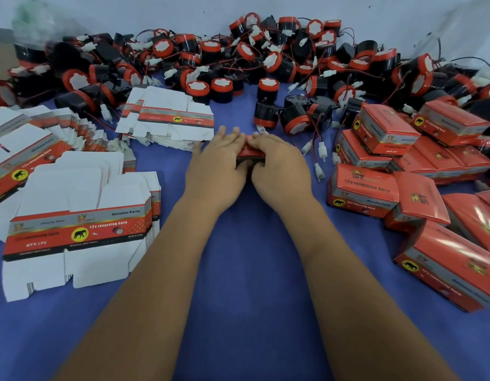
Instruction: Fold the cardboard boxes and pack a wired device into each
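Observation:
Both my hands are clasped around one small red cardboard box at the middle of the blue table. My left hand grips its left side, fingers over the top. My right hand grips its right side, thumb tucked under. Most of the box is hidden by my fingers, and I cannot tell whether a device is inside. A large heap of black-and-red wired horns with white plugs lies along the back. Flat unfolded box blanks are stacked at the left.
More flat blanks lie behind my left hand, and others fan out at the far left. Closed red boxes are piled at the right, down to the near right. A few loose horns lie just behind my right hand.

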Demonstrator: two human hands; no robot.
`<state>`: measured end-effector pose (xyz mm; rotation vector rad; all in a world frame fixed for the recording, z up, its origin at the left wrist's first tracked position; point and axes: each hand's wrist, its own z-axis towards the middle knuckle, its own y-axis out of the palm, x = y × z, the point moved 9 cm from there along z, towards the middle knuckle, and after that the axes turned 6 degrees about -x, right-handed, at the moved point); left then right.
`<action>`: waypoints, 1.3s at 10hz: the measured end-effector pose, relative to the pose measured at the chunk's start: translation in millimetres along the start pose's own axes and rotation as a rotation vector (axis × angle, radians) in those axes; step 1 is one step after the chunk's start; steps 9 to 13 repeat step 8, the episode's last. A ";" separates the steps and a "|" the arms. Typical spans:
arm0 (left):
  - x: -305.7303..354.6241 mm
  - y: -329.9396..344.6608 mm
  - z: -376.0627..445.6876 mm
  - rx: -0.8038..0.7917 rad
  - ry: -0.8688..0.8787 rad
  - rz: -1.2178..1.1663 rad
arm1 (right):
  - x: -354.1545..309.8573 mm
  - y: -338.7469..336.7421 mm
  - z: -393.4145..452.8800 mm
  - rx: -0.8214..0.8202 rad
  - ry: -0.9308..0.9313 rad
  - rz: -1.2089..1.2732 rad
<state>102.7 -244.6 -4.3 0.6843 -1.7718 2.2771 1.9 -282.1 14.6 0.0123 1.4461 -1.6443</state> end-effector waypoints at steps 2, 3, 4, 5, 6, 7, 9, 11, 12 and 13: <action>2.3 5.8 -5.1 -0.091 -0.083 -0.429 | -1.0 14.0 -17.6 -0.147 -0.008 -0.247; -8.1 -0.8 -7.6 -0.046 -0.201 -0.697 | -4.9 -4.4 -27.3 0.005 -0.009 -0.226; -28.6 -11.2 -18.8 0.147 -0.326 -0.668 | 5.9 -32.1 -50.4 0.259 0.124 0.122; -19.8 -9.8 -21.0 0.236 -0.339 -0.625 | 10.0 -44.6 -76.4 0.410 0.157 0.459; 11.7 7.6 -13.0 0.151 -0.321 -0.717 | 7.9 -55.8 -93.9 0.499 0.135 0.576; 60.5 35.3 -6.1 -0.128 -0.210 -0.875 | 15.0 -56.8 -103.3 0.495 0.194 0.597; 70.2 45.3 -10.5 -0.233 -0.208 -1.029 | 22.3 -57.3 -106.4 0.459 0.272 0.616; 70.2 45.3 -10.5 -0.233 -0.208 -1.029 | 22.3 -57.3 -106.4 0.459 0.272 0.616; 70.2 45.3 -10.5 -0.233 -0.208 -1.029 | 22.3 -57.3 -106.4 0.459 0.272 0.616; 70.2 45.3 -10.5 -0.233 -0.208 -1.029 | 22.3 -57.3 -106.4 0.459 0.272 0.616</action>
